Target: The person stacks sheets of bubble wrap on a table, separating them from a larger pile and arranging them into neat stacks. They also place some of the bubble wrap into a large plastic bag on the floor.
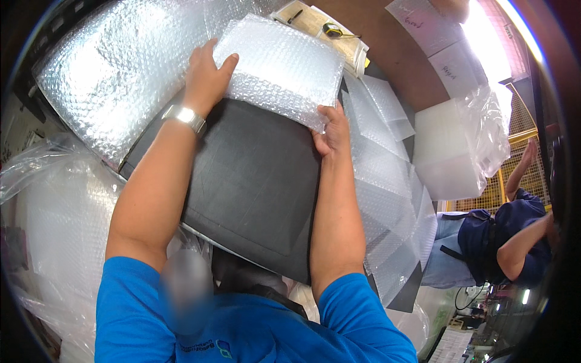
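A folded-looking rectangular piece of clear bubble wrap [281,63] lies at the far side of a black mat [251,175] on the table. My left hand [207,75] rests at its left edge, fingers stretched out and thumb apart, touching it without closing round it. At the near right corner, my right hand [331,130] pinches the bubble wrap between thumb and fingers. Part of the right fingers is hidden behind the sheet.
A large roll or stack of bubble wrap [115,72] fills the left. Overlapping bubble wrap sheets [387,199] lie right of the mat. Beyond are a yellow tape measure [332,30], a pen [295,16] and a plastic-covered white block [445,151]. Another person [502,242] stands at right.
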`<action>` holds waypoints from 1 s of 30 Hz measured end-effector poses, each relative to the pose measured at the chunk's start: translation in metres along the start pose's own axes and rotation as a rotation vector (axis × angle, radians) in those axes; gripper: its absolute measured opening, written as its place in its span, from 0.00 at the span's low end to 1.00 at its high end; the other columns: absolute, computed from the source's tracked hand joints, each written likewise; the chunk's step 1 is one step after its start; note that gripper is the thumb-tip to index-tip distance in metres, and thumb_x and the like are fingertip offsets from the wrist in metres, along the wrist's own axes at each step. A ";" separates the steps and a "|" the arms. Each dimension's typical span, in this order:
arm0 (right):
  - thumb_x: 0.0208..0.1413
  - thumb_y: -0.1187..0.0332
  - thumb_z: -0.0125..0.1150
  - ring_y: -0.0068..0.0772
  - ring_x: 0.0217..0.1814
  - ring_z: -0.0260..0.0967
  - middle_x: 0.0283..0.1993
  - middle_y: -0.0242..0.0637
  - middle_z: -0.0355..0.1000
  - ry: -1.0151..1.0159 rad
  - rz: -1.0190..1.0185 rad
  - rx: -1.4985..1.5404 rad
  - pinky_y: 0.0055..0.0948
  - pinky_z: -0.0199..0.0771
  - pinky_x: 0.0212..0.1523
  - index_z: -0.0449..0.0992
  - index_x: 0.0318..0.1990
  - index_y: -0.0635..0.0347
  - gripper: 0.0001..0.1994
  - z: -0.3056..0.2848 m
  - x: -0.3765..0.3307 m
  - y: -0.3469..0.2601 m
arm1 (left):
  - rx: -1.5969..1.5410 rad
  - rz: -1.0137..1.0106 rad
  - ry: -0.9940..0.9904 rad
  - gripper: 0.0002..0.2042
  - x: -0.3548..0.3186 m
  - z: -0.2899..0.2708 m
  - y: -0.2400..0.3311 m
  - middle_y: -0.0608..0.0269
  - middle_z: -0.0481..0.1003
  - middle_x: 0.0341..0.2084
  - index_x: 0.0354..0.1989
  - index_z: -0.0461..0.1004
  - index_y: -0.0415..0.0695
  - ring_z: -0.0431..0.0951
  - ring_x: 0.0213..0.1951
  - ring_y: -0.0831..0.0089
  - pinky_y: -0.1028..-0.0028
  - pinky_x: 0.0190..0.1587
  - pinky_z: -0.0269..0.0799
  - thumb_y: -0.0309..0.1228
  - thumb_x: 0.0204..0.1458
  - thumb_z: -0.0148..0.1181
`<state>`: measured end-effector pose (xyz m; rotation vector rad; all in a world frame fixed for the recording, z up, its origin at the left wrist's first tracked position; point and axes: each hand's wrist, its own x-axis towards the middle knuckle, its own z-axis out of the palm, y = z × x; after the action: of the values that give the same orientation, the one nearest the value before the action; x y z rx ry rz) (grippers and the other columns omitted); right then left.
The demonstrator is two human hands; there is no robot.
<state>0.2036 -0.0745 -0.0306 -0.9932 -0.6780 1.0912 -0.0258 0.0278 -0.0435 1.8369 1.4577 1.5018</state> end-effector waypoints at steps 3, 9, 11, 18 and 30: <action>0.46 0.75 0.47 0.41 0.49 0.64 0.50 0.44 0.63 0.006 0.048 0.025 0.41 0.66 0.51 0.58 0.54 0.64 0.23 0.000 -0.004 -0.001 | -0.055 -0.043 -0.082 0.29 -0.001 -0.004 0.004 0.41 0.59 0.53 0.56 0.58 0.39 0.60 0.55 0.52 0.63 0.56 0.54 0.47 0.50 0.50; 0.55 0.64 0.47 0.41 0.51 0.64 0.51 0.44 0.63 -0.030 0.135 0.195 0.42 0.66 0.51 0.59 0.54 0.65 0.21 0.002 -0.001 -0.004 | -0.238 -0.143 -0.039 0.28 0.002 -0.008 0.006 0.40 0.58 0.54 0.55 0.57 0.36 0.57 0.57 0.50 0.63 0.58 0.51 0.48 0.54 0.42; 0.56 0.61 0.46 0.41 0.51 0.63 0.51 0.45 0.63 -0.048 0.130 0.193 0.42 0.65 0.52 0.59 0.53 0.65 0.21 -0.003 0.001 -0.001 | -0.275 -0.150 -0.010 0.28 0.001 -0.011 0.010 0.40 0.57 0.55 0.56 0.56 0.36 0.56 0.57 0.51 0.63 0.58 0.51 0.48 0.56 0.38; 0.54 0.70 0.44 0.43 0.50 0.63 0.48 0.45 0.63 -0.054 0.061 0.160 0.41 0.65 0.51 0.56 0.55 0.65 0.20 -0.014 0.005 0.006 | -0.250 -0.218 0.078 0.30 0.003 -0.017 0.009 0.44 0.59 0.54 0.57 0.55 0.36 0.59 0.57 0.57 0.66 0.57 0.51 0.52 0.57 0.32; 0.57 0.47 0.41 0.43 0.57 0.58 0.57 0.46 0.59 -0.100 0.104 0.216 0.39 0.59 0.56 0.56 0.57 0.66 0.31 -0.009 0.007 0.003 | -0.646 -0.560 0.077 0.36 0.007 -0.031 0.021 0.42 0.53 0.58 0.63 0.38 0.40 0.60 0.56 0.56 0.62 0.57 0.54 0.58 0.54 0.22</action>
<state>0.2125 -0.0699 -0.0375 -0.7989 -0.5803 1.2834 -0.0435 0.0152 -0.0116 0.9113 1.1782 1.5064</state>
